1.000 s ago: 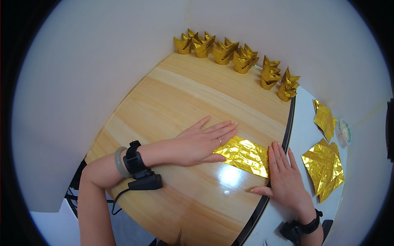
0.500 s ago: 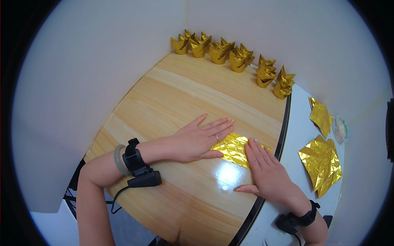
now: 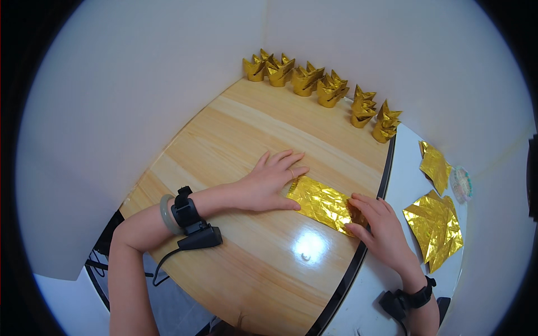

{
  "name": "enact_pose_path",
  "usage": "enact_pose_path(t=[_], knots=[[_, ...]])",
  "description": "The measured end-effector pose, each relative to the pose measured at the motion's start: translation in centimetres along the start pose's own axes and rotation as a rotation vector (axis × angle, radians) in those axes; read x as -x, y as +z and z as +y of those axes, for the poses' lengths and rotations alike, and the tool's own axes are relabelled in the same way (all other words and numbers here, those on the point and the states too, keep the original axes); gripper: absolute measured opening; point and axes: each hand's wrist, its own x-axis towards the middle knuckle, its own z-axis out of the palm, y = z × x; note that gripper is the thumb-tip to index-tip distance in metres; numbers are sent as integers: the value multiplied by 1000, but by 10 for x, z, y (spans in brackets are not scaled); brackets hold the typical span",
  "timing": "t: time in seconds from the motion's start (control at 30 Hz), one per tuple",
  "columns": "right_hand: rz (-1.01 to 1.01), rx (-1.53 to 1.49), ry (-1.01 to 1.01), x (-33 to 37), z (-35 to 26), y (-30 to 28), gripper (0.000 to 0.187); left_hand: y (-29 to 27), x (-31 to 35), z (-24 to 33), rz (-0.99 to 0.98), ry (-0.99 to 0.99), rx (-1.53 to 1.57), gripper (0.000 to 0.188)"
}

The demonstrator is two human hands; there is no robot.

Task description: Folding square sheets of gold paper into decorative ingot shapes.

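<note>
A shiny gold foil sheet (image 3: 322, 204), folded into a long creased strip, lies slantwise on the wooden tabletop (image 3: 246, 269). My left hand (image 3: 269, 182) rests at its left end, fingers spread, the thumb at the strip's edge. At the opposite end, my right hand (image 3: 381, 227) has its thumb on the near edge and its fingertips on the far edge. The foil between them looks darker and slightly raised. Part of that end is hidden behind the right fingers.
Several folded gold foil crowns (image 3: 305, 79) stand along the back edge. On the white surface (image 3: 412, 143) at right lie a large gold foil sheet (image 3: 434, 227), a smaller gold piece (image 3: 434, 168) and a clear round item (image 3: 462, 185). Pale walls enclose the table; a black strip (image 3: 350, 277) edges it.
My right hand has gone from lying flat across the foil to holding its right end between thumb and fingers. My left hand has shifted left, uncovering more of the strip.
</note>
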Motion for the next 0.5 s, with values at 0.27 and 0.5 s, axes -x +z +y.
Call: enact_pose_path(t=[0.27,0.5], knots=[[118,-279,100,-17,-3,-1,52,-18,-12,11,21,21,226,67],[373,-487,-2,-9,-11,-21,25,-31,-20,19,259,189,369,20]])
